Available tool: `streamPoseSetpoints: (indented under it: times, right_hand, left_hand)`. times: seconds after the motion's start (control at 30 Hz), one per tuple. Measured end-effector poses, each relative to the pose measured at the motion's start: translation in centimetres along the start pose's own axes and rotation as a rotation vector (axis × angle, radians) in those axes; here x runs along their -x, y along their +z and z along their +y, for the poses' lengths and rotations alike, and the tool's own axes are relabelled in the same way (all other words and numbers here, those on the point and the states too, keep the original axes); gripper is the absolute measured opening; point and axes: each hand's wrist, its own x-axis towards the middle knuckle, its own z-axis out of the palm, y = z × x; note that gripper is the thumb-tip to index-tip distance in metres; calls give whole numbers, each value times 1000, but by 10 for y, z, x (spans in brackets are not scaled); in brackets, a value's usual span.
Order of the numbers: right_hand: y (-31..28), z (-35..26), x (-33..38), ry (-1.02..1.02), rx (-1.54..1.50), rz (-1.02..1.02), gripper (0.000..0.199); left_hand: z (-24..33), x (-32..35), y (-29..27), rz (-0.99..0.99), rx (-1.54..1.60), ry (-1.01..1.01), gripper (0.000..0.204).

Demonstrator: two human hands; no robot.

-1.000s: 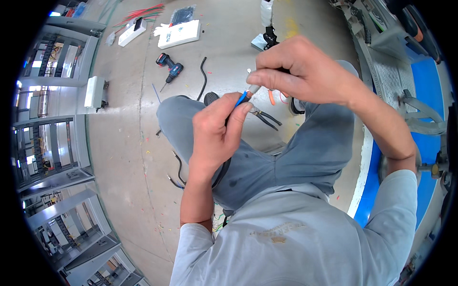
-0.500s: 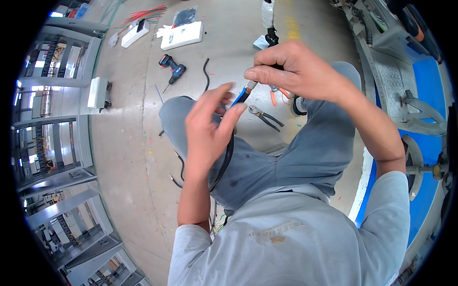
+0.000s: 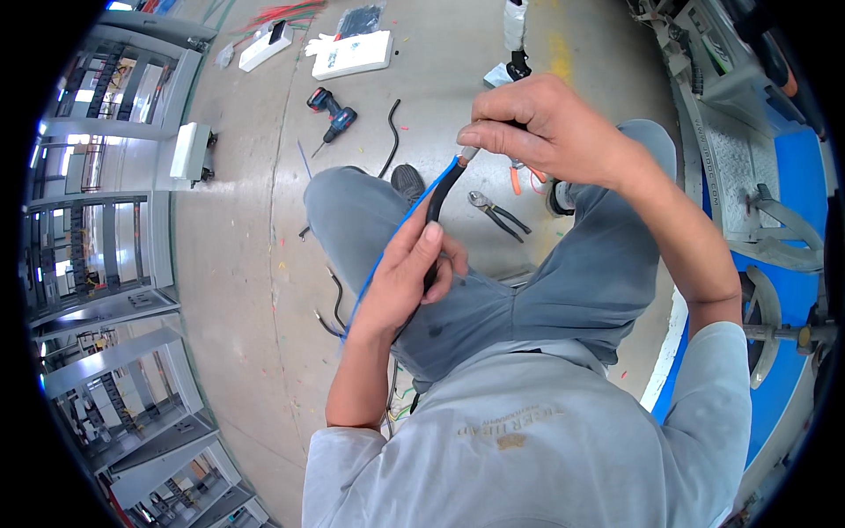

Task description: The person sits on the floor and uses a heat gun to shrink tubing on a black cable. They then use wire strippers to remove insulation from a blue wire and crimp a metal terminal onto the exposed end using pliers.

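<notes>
My right hand (image 3: 547,132) pinches the bare metal end (image 3: 467,153) of a thick black cable (image 3: 449,187). Lower down, my left hand (image 3: 412,271) wraps its fingers round the same cable, thumb on top. From the cable's end a thin blue strip (image 3: 429,190) runs taut past my left hand toward the wrist; I cannot tell whether it is tape or wire. Cable cutters with dark handles (image 3: 497,216) lie on the floor between my legs. Beside my right hand are orange-handled pliers (image 3: 517,179), partly covered by it.
A cordless drill (image 3: 333,114) and a short black cable (image 3: 393,132) lie ahead on the floor. Farther off are a white box (image 3: 354,55) and red wires (image 3: 286,12). Grey metal cabinets (image 3: 158,238) line the left; a blue surface (image 3: 797,176) is at the right.
My left hand has moved down from near the cable's end and closed round the cable. The blue strip now stretches long beside it. My right hand keeps its pinch.
</notes>
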Motion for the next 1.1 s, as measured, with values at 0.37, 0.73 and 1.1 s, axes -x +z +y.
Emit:
streamPoseSetpoints:
  times: [0.37,0.73,1.1]
  right_hand:
    - [4,31,3,-137,64,40,23]
    - [95,212,-17,562,-44,-92,52]
    - [296,352,132,1070,383,-548,77]
  left_hand:
    - [-34,-50,-24,-380,743,-177,40]
    - [-26,-78,-62,-133,789,196,43]
    - [-14,-93,-84,190,774,10,37]
